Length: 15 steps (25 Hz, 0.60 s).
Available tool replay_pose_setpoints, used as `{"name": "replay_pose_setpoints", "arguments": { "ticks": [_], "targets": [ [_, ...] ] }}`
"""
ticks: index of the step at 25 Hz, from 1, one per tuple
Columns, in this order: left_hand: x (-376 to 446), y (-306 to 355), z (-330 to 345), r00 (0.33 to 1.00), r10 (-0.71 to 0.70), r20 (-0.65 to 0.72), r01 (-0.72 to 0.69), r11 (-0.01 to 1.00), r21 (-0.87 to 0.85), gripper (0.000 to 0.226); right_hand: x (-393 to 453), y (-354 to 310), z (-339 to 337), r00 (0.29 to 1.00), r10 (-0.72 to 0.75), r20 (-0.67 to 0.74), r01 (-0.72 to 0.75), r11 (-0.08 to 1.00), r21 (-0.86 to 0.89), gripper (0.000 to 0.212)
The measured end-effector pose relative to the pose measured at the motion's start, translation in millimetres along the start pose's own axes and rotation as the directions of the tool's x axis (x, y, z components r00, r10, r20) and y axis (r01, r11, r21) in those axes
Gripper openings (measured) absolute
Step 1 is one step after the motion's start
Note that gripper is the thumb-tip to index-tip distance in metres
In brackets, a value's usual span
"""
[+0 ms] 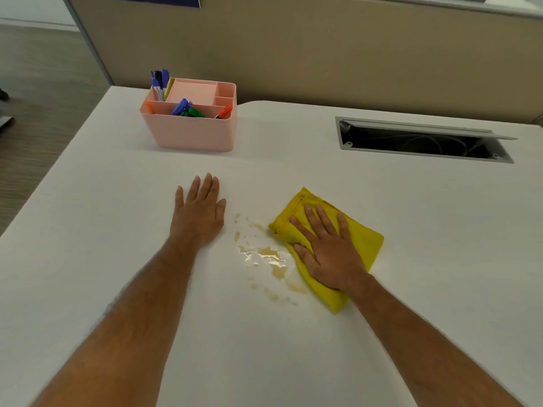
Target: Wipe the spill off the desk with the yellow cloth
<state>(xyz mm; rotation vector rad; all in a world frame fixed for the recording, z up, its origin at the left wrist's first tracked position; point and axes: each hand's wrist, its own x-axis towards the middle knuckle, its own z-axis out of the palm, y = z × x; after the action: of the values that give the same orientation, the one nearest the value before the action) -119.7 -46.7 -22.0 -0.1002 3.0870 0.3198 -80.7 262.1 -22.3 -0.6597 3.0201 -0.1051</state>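
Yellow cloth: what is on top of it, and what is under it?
The right hand lies flat on the yellow cloth, fingers spread. The cloth rests on the desk beside the spill. Any liquid beneath the cloth is hidden.

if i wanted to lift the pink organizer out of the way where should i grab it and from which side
Grip the pink organizer by its two short end walls, coming straight down from above with fingers spread across its length. Its outer walls look plain, with no handle in view, and markers stick up from the front and back-left compartments, so the bare ends are likely the safest hold.
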Motion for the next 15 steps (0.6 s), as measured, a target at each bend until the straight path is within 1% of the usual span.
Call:
{"name": "replay_pose_setpoints", "arguments": {
  "ticks": [2, 4, 6, 8, 10, 12, 15],
  "targets": [
    [-8.0, -0.8, 0.3, 1.000, -0.008, 0.000, 0.008, 1.000, 0.001, 0.061, -15.3, -10.3, 2.8, 0.997, 0.069, -0.021, -0.069, 0.998, 0.014, 0.063],
    [-13.4, -0.8, 2.3, 1.000, -0.021, -0.013, 0.021, 1.000, 0.004, 0.061, -31.5, -24.7, 6.5, 0.982, 0.179, -0.053, -0.177, 0.984, 0.030, 0.062],
    [-10.5, -0.4, 1.9, 1.000, -0.015, -0.009, 0.015, 1.000, 0.003, 0.061, -45.5, -45.2, 10.9, 0.936, 0.338, -0.095, -0.335, 0.941, 0.048, 0.063],
    [-11.6, 0.0, 1.5, 1.000, -0.015, -0.003, 0.015, 1.000, 0.003, 0.061, -61.1, -69.7, 15.3, 0.872, 0.475, -0.118, -0.467, 0.880, 0.087, 0.065],
    [-13.8, -0.3, 1.2, 1.000, -0.017, -0.023, 0.017, 1.000, 0.003, 0.061, -62.0, -86.3, 18.0, 0.817, 0.562, -0.129, -0.548, 0.826, 0.129, 0.066],
    [-12.8, 1.0, 0.3, 1.000, -0.008, -0.023, 0.008, 1.000, 0.003, 0.061, -47.1, -95.9, 16.4, 0.764, 0.637, -0.102, -0.619, 0.768, 0.161, 0.067],
    [-12.3, 1.5, 0.5, 1.000, -0.008, -0.025, 0.009, 1.000, 0.007, 0.067, -10.2, -103.0, 14.1, 0.732, 0.676, -0.089, -0.656, 0.734, 0.177, 0.068]
  ]
}}
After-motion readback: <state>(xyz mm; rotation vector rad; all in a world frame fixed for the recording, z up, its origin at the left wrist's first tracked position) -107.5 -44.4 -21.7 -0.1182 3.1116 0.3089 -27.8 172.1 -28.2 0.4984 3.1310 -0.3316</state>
